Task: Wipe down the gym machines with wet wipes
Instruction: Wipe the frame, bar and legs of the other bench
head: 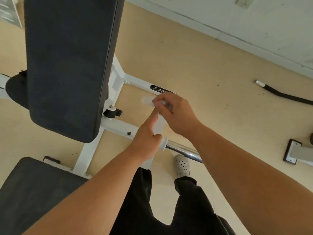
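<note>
White wet wipe [159,125] stretched between both hands above the gym machine's white frame [116,124], right hand [174,114] pinching its upper end, left hand [145,141] gripping its lower end, dark padded backrest [67,65] to the left, chrome bar [183,149] just beneath.

We note a dark charcoal bench pad [67,65] on a white frame [118,126]; tan floor [203,73]; pale translucent-white wet wipe [159,126]; shiny silver bar [181,148]; white shoe [182,165] dotted with holes; black trousers [191,209]; off-white, scuffed wall [254,22].
</note>
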Tool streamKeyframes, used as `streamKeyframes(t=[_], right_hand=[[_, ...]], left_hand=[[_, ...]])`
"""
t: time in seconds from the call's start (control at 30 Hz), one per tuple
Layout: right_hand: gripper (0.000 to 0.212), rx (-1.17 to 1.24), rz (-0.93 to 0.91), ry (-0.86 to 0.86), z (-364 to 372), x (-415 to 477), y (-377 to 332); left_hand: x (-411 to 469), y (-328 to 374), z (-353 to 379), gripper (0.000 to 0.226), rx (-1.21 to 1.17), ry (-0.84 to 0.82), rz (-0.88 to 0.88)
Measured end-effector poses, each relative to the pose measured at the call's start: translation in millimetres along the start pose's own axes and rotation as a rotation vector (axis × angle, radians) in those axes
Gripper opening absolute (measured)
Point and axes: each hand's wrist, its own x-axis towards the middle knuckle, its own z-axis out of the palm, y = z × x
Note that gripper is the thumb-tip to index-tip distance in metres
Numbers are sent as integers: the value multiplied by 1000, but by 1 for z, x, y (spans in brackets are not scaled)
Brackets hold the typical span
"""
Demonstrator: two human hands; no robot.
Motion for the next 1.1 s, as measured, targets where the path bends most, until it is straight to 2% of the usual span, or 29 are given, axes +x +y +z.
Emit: streamKeyframes(t=[0.1,0.23,0.3,0.4,0.5,0.57,0.7,0.8,0.93,1.1], right_hand=[[26,-5,-184,-59,-4,-8,20],[38,7,-283,26,8,-22,41],[37,25,-308,65,14,-18,41],[22,89,-315,102,21,0,37],[13,200,-302,130,24,12,36],[17,179,-353,155,25,10,39],[34,-87,-525,291,28,-10,60],[41,-219,-633,274,29,-12,66],[39,-163,-533,195,26,13,47],[35,-25,-425,230,26,-3,46]], left_hand=[[2,-5,17,97,-58,138,13],[5,-12,48,100,-131,321,61],[12,-20,60,91,-153,384,122],[22,-36,67,85,-168,423,206],[31,-40,63,91,-170,420,268],[35,-40,62,91,-162,414,295],[26,-37,60,101,-112,384,268],[23,-40,55,102,-95,320,258],[23,-41,52,99,-103,282,230],[23,-42,55,101,-118,295,258]])
